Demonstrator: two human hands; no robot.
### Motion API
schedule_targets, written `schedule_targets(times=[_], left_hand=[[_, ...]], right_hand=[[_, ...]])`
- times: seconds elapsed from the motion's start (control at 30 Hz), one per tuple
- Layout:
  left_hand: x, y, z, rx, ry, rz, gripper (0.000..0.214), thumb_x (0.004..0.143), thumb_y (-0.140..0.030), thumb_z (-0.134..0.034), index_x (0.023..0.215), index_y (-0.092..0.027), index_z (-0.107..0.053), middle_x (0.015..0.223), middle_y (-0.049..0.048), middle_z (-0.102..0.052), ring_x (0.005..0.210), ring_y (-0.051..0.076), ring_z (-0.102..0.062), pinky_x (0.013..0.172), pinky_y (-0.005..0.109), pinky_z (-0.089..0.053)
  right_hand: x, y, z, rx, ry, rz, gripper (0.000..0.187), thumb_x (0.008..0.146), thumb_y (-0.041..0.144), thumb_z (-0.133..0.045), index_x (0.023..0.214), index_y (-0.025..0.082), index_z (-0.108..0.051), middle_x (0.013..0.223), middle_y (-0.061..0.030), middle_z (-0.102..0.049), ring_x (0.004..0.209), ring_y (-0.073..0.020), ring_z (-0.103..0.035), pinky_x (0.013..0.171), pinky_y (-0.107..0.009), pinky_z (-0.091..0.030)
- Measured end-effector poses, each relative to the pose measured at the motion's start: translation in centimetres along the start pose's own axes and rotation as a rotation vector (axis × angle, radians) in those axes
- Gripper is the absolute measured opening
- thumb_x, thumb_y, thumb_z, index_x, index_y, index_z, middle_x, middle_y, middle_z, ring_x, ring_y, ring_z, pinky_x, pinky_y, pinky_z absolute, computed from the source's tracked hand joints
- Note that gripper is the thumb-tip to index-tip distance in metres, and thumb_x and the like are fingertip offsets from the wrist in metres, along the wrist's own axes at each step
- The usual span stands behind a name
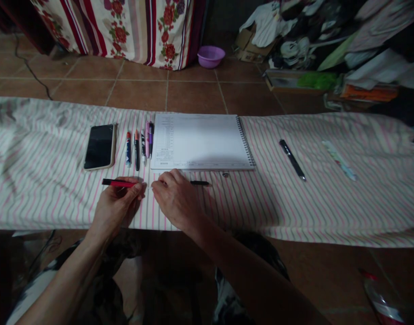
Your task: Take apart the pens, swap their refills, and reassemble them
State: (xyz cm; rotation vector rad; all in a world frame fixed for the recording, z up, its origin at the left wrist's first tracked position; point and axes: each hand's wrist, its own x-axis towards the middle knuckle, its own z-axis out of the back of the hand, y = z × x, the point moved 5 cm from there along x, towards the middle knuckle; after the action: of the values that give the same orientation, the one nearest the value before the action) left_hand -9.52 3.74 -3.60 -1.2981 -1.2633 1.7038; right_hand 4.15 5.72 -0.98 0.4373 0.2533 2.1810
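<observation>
My left hand [117,205] is closed around a red pen barrel with a black end [120,183], which points left. Just right of it, my right hand [176,196] has its fingers pinched together. A thin pale piece seems to show in the small gap between the hands, but what my right fingers hold is hidden. A slim black piece [200,183] sticks out past the right hand's knuckles; whether it is held or lies on the cloth I cannot tell. Above the hands lies a spiral notebook [207,140] showing a mostly blank page.
On the striped cloth [261,203], several pens [137,151] line up left of the notebook, beside a phone [100,146]. A black pen [292,160], a pale patterned pen [339,160] and a small metal piece [225,174] lie rightward. A purple basin [211,58] stands on the floor.
</observation>
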Motion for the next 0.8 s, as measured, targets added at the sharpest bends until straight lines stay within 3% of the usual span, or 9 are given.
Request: schedule_targets(times=[0.33,0.53,0.7,0.8], left_hand=[[0.0,0.0,0.1,-0.157,-0.031,0.051,0.032,0.058,-0.024,-0.076,0.082,-0.011,-0.058,0.067,0.0048,-0.067,0.055,0.01,-0.057,0.053,0.021,-0.043],[0.2,-0.5,0.3,-0.181,-0.066,0.022,0.034,0.06,-0.024,-0.073,0.086,-0.013,-0.055,0.064,0.0024,-0.065,0.051,0.011,-0.057,0.044,0.019,-0.039],[0.2,-0.6,1.1,-0.021,-0.151,0.015,0.051,0.061,-0.024,-0.072,0.106,-0.02,-0.048,0.068,-0.0008,-0.065,0.054,0.013,-0.062,0.055,0.025,-0.048],[0.3,-0.6,1.5,0.131,-0.162,-0.028,0.051,0.062,-0.028,-0.072,0.107,-0.021,-0.049,0.077,0.0008,-0.064,0.062,0.015,-0.063,0.058,0.026,-0.049]], right_hand=[[-0.3,-0.2,-0.4,-0.021,0.039,-0.012,0.015,0.088,0.019,-0.047,0.086,0.018,-0.062,0.088,-0.007,-0.059,0.092,-0.0208,-0.046,0.077,-0.033,-0.042],[-0.3,-0.2,-0.5,-0.012,0.042,-0.015,0.014,0.088,0.018,-0.048,0.089,0.018,-0.061,0.089,-0.007,-0.059,0.093,-0.021,-0.046,0.077,-0.033,-0.041],[-0.4,-0.2,-0.4,-0.003,0.04,-0.014,0.013,0.087,0.018,-0.048,0.091,0.018,-0.061,0.09,-0.0073,-0.06,0.094,-0.0207,-0.046,0.076,-0.033,-0.041],[-0.4,-0.3,-0.4,-0.003,0.034,-0.008,0.013,0.088,0.017,-0.048,0.092,0.018,-0.061,0.09,-0.0069,-0.06,0.093,-0.0205,-0.046,0.076,-0.032,-0.041]])
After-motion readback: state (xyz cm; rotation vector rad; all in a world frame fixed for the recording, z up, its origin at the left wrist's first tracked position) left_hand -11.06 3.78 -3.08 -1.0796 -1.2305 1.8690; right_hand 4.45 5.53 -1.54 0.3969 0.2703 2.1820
